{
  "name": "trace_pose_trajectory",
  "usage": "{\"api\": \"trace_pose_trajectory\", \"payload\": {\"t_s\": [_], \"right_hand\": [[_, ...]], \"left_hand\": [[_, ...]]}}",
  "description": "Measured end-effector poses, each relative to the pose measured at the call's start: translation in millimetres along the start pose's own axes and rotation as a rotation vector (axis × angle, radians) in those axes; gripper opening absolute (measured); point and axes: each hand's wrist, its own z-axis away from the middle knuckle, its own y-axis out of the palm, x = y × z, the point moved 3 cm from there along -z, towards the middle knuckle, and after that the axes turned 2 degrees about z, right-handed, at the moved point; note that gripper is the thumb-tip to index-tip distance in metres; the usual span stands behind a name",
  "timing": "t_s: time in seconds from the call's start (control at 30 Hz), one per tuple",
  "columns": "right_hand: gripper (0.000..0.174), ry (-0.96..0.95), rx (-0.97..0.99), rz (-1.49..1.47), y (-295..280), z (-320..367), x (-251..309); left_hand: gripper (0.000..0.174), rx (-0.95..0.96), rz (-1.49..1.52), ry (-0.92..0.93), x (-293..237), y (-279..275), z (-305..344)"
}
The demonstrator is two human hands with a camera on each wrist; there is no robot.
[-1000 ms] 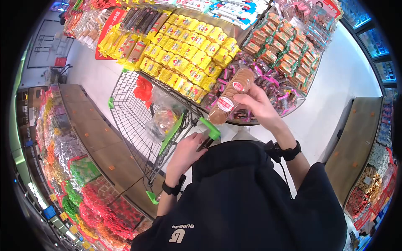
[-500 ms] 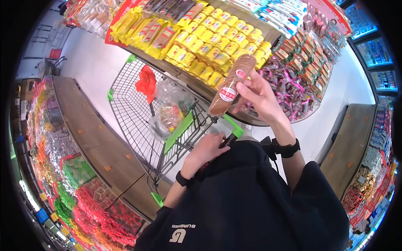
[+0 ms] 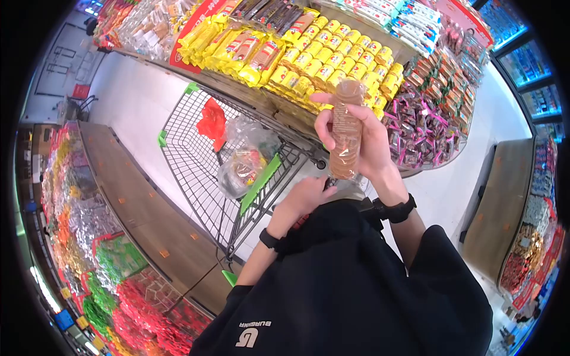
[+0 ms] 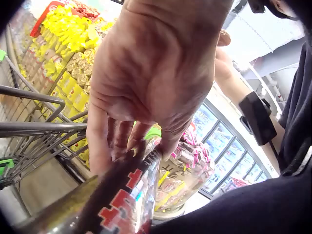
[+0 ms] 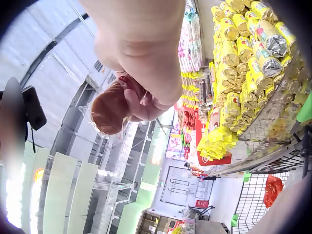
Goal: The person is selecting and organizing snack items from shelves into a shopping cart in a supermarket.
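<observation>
In the head view my right hand [image 3: 377, 133] holds a long clear-wrapped roll of round brown discs [image 3: 346, 133], upright in front of me, with the thumb along one side and fingertips at the other. The right wrist view shows the roll's brown end [image 5: 108, 111] below the fingers of my right hand [image 5: 141, 68]. My left hand [image 3: 304, 199] rests at the shopping cart's handle near my waist. In the left wrist view its fingers and thumb curl round the black handle [image 4: 117, 192] with red lettering. The roll is well apart from the left hand.
The wire cart [image 3: 184, 157] stands to the left, carrying a red bag [image 3: 212, 123] and clear bags [image 3: 240, 172]. Ahead, a display counter bears yellow packs [image 3: 332, 53] and pink-tied sweets [image 3: 418, 136]. Brown-edged shelves [image 3: 136, 196] run along the left, another [image 3: 496, 196] on the right.
My right hand has turned the roll from slanted to upright, so its red-and-white labels no longer face the head camera. The head view has shifted, while the left hand stays at the handle.
</observation>
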Motion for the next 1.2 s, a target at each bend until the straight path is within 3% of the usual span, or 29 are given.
{"api": "trace_pose_trajectory", "payload": {"t_s": [0.1, 0.23, 0.43, 0.57, 0.8, 1.03, 1.1, 1.13, 1.2], "right_hand": [[0.059, -0.008, 0.018, -0.034, 10, -1, 0], [0.064, -0.007, 0.014, 0.001, 10, -1, -1], [0.072, -0.022, -0.252, 0.200, 10, -2, 12], [0.072, -0.041, -0.285, 0.214, -1, 2, 23], [0.075, -0.085, -0.262, 0.142, -26, -9, 37], [0.073, -0.107, -0.082, 0.036, -40, -39, 60], [0.074, -0.102, -0.042, 0.014, -43, -44, 64], [0.083, -0.084, -0.163, 0.061, -42, -48, 64], [0.082, -0.088, -0.155, 0.037, -46, -51, 65]], "left_hand": [[0.049, 0.018, 0.064, 0.052, 15, -12, -7], [0.049, 0.111, 0.013, -0.049, 19, -35, -10], [0.041, 0.082, -0.145, -0.078, 29, -55, -11], [0.038, 0.056, -0.055, -0.101, 35, -74, -11], [0.037, 0.159, -0.085, -0.158, 44, -109, -27], [0.037, 0.182, -0.095, -0.272, 64, -128, -31], [0.036, 0.156, -0.126, -0.224, 69, -135, -32], [0.037, 0.184, -0.119, -0.254, 74, -136, -32], [0.040, 0.243, -0.109, -0.282, 80, -137, -33]]}}
